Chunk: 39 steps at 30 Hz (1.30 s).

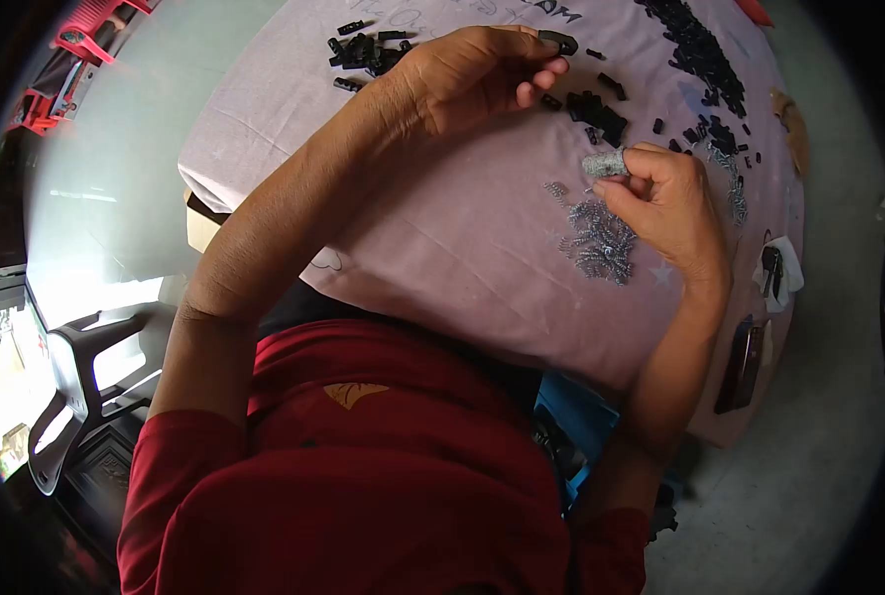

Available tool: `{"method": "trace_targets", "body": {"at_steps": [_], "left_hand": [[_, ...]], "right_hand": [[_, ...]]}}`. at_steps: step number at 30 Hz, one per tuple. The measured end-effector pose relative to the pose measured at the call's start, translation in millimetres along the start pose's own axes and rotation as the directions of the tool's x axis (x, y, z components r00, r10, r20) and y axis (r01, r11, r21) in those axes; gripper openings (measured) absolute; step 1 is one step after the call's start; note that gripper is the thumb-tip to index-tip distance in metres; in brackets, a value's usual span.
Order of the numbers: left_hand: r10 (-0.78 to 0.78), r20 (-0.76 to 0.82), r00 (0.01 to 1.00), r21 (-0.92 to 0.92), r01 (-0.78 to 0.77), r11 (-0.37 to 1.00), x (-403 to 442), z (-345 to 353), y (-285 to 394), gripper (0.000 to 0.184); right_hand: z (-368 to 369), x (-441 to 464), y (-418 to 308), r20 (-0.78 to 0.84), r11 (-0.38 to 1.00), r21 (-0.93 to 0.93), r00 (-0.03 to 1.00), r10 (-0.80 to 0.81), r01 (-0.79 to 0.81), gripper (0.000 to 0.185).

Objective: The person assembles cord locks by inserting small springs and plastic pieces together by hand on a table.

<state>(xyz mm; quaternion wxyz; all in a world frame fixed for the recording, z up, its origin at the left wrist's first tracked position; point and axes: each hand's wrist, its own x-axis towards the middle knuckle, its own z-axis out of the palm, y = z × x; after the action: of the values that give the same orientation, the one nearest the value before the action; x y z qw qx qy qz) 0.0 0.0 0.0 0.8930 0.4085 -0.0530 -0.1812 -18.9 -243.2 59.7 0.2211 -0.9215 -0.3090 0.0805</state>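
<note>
My left hand (477, 74) is raised over the far part of the cloth-covered table, its fingers pinched together. A dark curved piece (558, 43) shows at its fingertips; whether it is a held part or a finger cover, I cannot tell. My right hand (665, 198) is closed in a pinch, grey wrapping (604, 164) around one finger. A tiny metallic piece, seemingly a spring, shows at its thumb tip. Just below lies a pile of small metal springs (603, 243). Between the hands sits a cluster of small black plastic parts (596, 116).
The pink tablecloth (442, 238) carries more black parts (368, 52) at the far left and a long heap of them (695, 55) at the far right. More springs (737, 193), a dark flat object (743, 365) and a white paper (781, 273) lie along the right edge. A dark chair (80, 367) stands left.
</note>
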Motion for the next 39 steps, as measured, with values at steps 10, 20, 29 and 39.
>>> {"method": "trace_targets", "body": {"at_steps": [10,20,29,39], "left_hand": [[-0.050,-0.022,0.999,0.085,0.051,0.995,-1.4,6.8,0.4,0.011],[-0.049,-0.002,0.999,0.155,0.049,0.987,1.8,2.1,-8.5,0.013],[-0.161,0.094,0.982,0.169,0.144,0.975,-1.9,11.0,-12.2,0.013],[-0.191,0.134,0.972,0.049,0.186,0.981,0.8,12.6,-20.1,0.013]], "right_hand": [[13.7,3.3,1.2,-0.098,0.993,-0.068,0.990,-0.106,0.100,0.017],[25.8,8.1,7.3,-0.221,0.960,-0.189,0.944,-0.246,0.206,0.008],[24.8,11.8,14.1,-0.475,0.820,0.537,0.874,0.099,0.199,0.017],[41.4,20.1,10.0,-0.646,0.924,0.218,0.756,-0.105,0.315,0.018]]}}
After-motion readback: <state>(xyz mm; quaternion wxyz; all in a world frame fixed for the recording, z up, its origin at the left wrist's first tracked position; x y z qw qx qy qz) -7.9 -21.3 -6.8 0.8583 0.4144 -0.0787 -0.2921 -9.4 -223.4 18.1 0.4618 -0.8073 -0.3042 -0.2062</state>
